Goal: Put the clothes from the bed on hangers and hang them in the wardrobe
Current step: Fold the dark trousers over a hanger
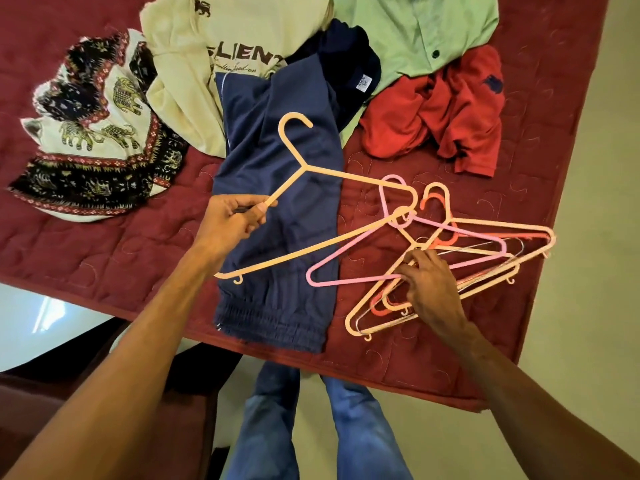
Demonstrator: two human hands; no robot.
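Observation:
My left hand [235,220] grips a peach plastic hanger [332,173] by its left arm, lifted over the navy trousers [280,209]. The hanger's right end is caught in a pile of several peach, pink and orange hangers [485,244] on the bed. My right hand [429,282] rests on that pile, its fingers curled on the hangers near their necks. On the maroon bedspread [104,258] lie an elephant-print garment [100,133], a cream printed sweatshirt [221,46], a dark navy top [349,64], a green buttoned shirt [426,32] and a red polo shirt [443,109].
The bed's near edge runs across the lower middle, with my legs in blue jeans [322,427] standing against it. Pale floor [595,237] lies to the right of the bed. A dark wooden piece of furniture [69,393] stands at lower left.

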